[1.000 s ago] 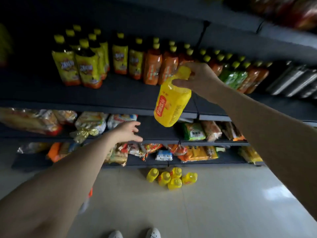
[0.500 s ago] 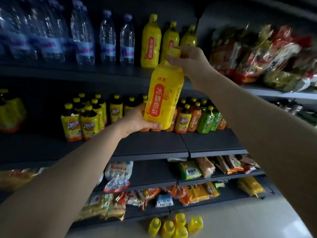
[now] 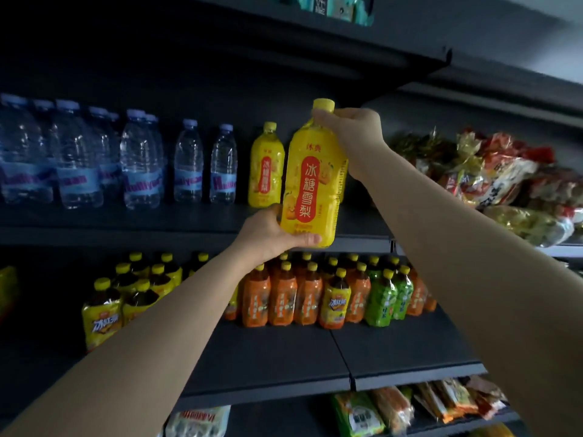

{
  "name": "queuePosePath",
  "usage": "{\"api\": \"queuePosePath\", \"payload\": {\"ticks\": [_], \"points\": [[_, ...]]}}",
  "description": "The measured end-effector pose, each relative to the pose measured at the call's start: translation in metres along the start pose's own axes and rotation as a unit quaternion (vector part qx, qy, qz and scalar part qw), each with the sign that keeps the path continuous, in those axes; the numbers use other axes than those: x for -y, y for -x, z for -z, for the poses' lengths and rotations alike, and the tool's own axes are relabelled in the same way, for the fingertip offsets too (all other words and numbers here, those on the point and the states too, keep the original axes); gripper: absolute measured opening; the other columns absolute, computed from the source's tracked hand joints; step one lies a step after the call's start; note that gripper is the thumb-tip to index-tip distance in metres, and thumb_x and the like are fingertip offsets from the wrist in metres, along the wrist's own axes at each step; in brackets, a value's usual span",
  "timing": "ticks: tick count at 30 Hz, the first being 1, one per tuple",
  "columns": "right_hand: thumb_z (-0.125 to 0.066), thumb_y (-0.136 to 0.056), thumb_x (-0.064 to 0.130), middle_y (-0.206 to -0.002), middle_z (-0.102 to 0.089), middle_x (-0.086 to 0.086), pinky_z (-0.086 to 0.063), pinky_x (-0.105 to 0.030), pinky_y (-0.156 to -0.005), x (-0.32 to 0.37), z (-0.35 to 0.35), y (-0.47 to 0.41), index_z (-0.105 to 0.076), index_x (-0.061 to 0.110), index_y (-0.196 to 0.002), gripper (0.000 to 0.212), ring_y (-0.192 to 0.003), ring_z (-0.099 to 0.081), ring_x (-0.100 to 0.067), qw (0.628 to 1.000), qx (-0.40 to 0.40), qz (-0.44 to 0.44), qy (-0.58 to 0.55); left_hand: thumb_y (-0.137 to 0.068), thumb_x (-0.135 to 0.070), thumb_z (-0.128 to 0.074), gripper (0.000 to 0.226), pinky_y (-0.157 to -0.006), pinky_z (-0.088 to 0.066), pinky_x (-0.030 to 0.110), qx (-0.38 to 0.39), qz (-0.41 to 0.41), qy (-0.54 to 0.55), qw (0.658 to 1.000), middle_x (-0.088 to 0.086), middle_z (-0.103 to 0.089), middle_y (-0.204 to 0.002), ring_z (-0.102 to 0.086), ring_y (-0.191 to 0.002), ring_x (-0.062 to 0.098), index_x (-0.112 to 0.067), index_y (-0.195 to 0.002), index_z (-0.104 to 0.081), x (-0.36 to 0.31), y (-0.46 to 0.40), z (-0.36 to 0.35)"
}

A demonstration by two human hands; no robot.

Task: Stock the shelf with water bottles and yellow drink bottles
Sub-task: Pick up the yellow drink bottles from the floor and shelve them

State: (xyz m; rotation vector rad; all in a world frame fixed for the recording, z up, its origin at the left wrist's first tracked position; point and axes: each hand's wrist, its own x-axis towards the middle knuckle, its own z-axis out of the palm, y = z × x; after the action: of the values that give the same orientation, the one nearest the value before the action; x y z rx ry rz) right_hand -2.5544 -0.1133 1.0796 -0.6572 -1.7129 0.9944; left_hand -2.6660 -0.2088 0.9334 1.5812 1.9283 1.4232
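Observation:
I hold a yellow drink bottle (image 3: 310,184) with a red label upright in front of the upper shelf (image 3: 189,230). My right hand (image 3: 350,127) grips its neck just under the yellow cap. My left hand (image 3: 268,234) cups its base, thumb across the front. Behind it on the shelf stands another yellow drink bottle (image 3: 266,165), and the edge of one more shows at the right of the held bottle. Several clear water bottles (image 3: 138,162) with blue labels fill the shelf to the left.
Snack bags (image 3: 504,184) crowd the same shelf level to the right. The shelf below carries several small tea bottles (image 3: 315,294) in orange, yellow and green. Packaged snacks (image 3: 394,411) lie on the lowest visible shelf. A dark shelf board (image 3: 410,36) overhangs above.
The view tilted up from the floor to the upper shelf. My right hand lifted the yellow bottle, my left hand came under its base, and the bottle now stands level with that shelf.

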Motion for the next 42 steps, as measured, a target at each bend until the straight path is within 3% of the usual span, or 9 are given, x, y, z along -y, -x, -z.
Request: {"api": "queuePosePath", "payload": {"ticks": [3,10,18,23,26,32,34,38,42], "points": [[-0.082,-0.069,0.055,-0.105,-0.071,-0.001,-0.059,-0.043,-0.083,-0.007,0.003,-0.034,-0.066,0.016,-0.124,0.07,-0.092,-0.071,-0.021,1.0,-0.003,0.019,0.016,-0.066,-0.054,-0.084,0.069,-0.091,-0.039,0.025,-0.017,0.006,-0.018,1.0,-0.016,-0.063,-0.115,-0.053,-0.103,0.005,-0.031,-0.125,-0.056,-0.002,-0.035,-0.009],[-0.07,-0.088,0.045,-0.101,-0.066,0.0,-0.057,-0.036,-0.08,-0.045,0.003,-0.104,-0.067,0.017,-0.115,0.039,-0.093,-0.065,-0.019,0.996,-0.011,0.065,0.058,-0.067,-0.053,-0.084,0.074,-0.097,-0.042,0.033,-0.026,0.051,-0.07,0.996,-0.007,-0.061,-0.126,-0.055,-0.119,0.017,-0.028,-0.129,-0.053,0.007,-0.113,-0.027],[-0.07,-0.089,0.042,-0.115,-0.066,-0.005,-0.056,-0.04,-0.088,-0.105,-0.014,-0.155,-0.063,0.01,-0.127,0.051,-0.1,-0.064,-0.022,0.997,0.005,0.057,0.057,-0.07,-0.055,-0.081,0.08,-0.096,-0.039,0.027,-0.034,0.086,-0.19,0.977,0.0,-0.058,-0.135,-0.053,-0.125,0.022,-0.02,-0.136,-0.05,0.034,-0.165,-0.043],[-0.068,-0.091,0.04,-0.107,-0.067,-0.004,-0.057,-0.039,-0.085,-0.127,-0.019,-0.182,-0.066,0.01,-0.111,0.035,-0.095,-0.064,-0.022,0.997,0.009,0.058,0.059,-0.071,-0.062,-0.077,0.079,-0.096,-0.043,0.032,-0.027,0.121,-0.241,0.963,0.0,-0.059,-0.132,-0.055,-0.122,0.022,-0.02,-0.133,-0.051,0.049,-0.191,-0.049],[-0.065,-0.094,0.04,-0.111,-0.065,-0.005,-0.055,-0.038,-0.087,-0.136,-0.021,-0.192,-0.064,0.009,-0.118,0.039,-0.101,-0.063,-0.023,0.995,0.023,0.069,0.071,-0.073,-0.063,-0.075,0.078,-0.098,-0.044,0.034,-0.024,0.124,-0.26,0.957,0.0,-0.059,-0.132,-0.055,-0.121,0.022,-0.019,-0.133,-0.051,0.057,-0.204,-0.053],[-0.056,-0.099,0.038,-0.106,-0.055,-0.003,-0.039,-0.023,-0.058,-0.141,-0.027,-0.204,-0.038,0.022,-0.138,0.046,-0.078,-0.056,-0.018,0.939,0.059,0.232,0.248,-0.077,-0.063,-0.071,0.074,-0.098,-0.046,0.035,-0.021,0.131,-0.29,0.948,0.002,-0.058,-0.131,-0.055,-0.12,0.023,-0.017,-0.132,-0.05,0.063,-0.218,-0.059],[-0.056,-0.095,0.05,-0.12,-0.054,-0.007,-0.04,-0.028,-0.065,-0.147,-0.027,-0.206,-0.035,0.028,-0.139,0.053,-0.081,-0.057,-0.021,0.906,0.077,0.26,0.324,-0.079,-0.062,-0.07,0.073,-0.096,-0.045,0.034,-0.016,0.134,-0.297,0.945,0.003,-0.058,-0.13,-0.055,-0.119,0.023,-0.016,-0.131,-0.05,0.064,-0.221,-0.059],[-0.054,-0.088,0.066,-0.134,-0.05,-0.009,-0.051,-0.039,-0.078,-0.162,-0.028,-0.214,-0.025,0.032,-0.144,0.072,-0.113,-0.057,-0.035,0.881,0.079,0.276,0.376,-0.08,-0.06,-0.07,0.07,-0.094,-0.045,0.033,-0.024,0.133,-0.303,0.943,0.002,-0.058,-0.13,-0.055,-0.119,0.023,-0.017,-0.131,-0.05,0.064,-0.226,-0.061],[-0.055,-0.089,0.065,-0.132,-0.052,-0.01,-0.05,-0.036,-0.076,-0.167,-0.03,-0.22,-0.027,0.028,-0.143,0.071,-0.11,-0.059,-0.034,0.883,0.07,0.289,0.363,-0.081,-0.06,-0.069,0.069,-0.095,-0.045,0.034,-0.037,0.136,-0.303,0.943,0.002,-0.058,-0.13,-0.055,-0.119,0.023,-0.017,-0.131,-0.05,0.066,-0.231,-0.065]]}}
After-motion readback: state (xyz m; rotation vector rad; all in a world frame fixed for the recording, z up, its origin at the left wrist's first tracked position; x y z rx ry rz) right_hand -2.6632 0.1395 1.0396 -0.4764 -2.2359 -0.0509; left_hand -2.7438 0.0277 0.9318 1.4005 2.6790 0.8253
